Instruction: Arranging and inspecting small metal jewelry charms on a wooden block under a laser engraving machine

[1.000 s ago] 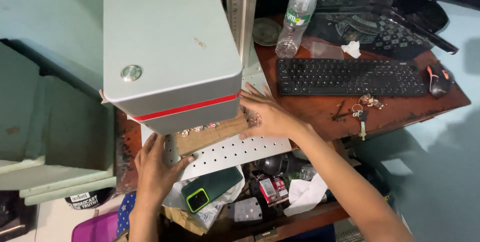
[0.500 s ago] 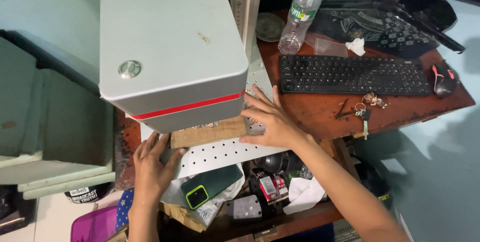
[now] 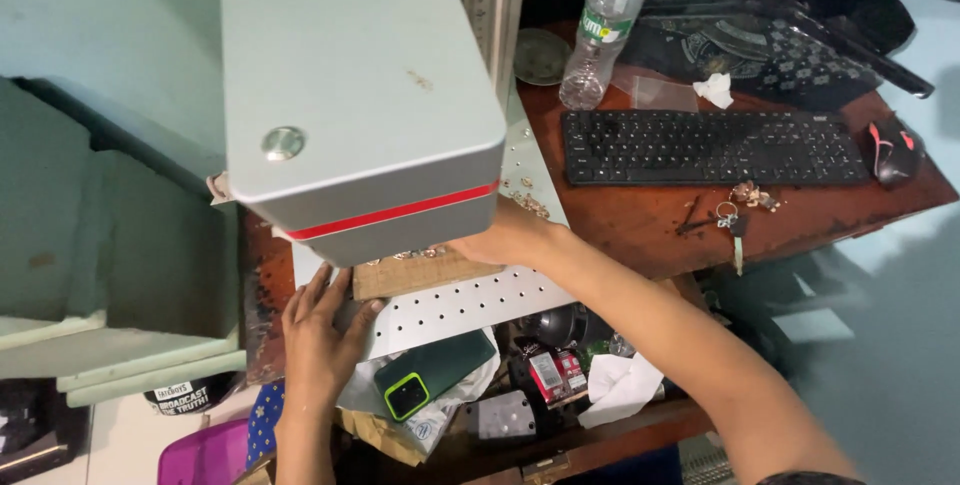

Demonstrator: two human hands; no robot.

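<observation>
Left hand [image 3: 318,330] lies flat, fingers spread, palm down on the near left corner of the white perforated plate [image 3: 470,300], at about 7 o'clock from the grey machine housing [image 3: 355,95]. Its grip is open; it holds nothing and only presses on the plate, fingertips touching the left end of the wooden piece [image 3: 420,270].

Right hand [image 3: 510,237] reaches in from 4 o'clock and disappears partly under the housing's lower right edge. It rests at the right end of the wooden piece; how far its grip is closed cannot be told, as the fingers are hidden.

The wooden piece lies on the perforated plate directly beneath the housing, between the two hands.

At 6 o'clock from the plate, a dark phone [image 3: 432,375] with a green-ringed camera lies on papers. On the brown tabletop [image 3: 650,225], at 3 o'clock: black keyboard [image 3: 710,147], mouse [image 3: 893,150], keys [image 3: 735,220]. A plastic bottle [image 3: 602,30] stands at 1 o'clock.
</observation>
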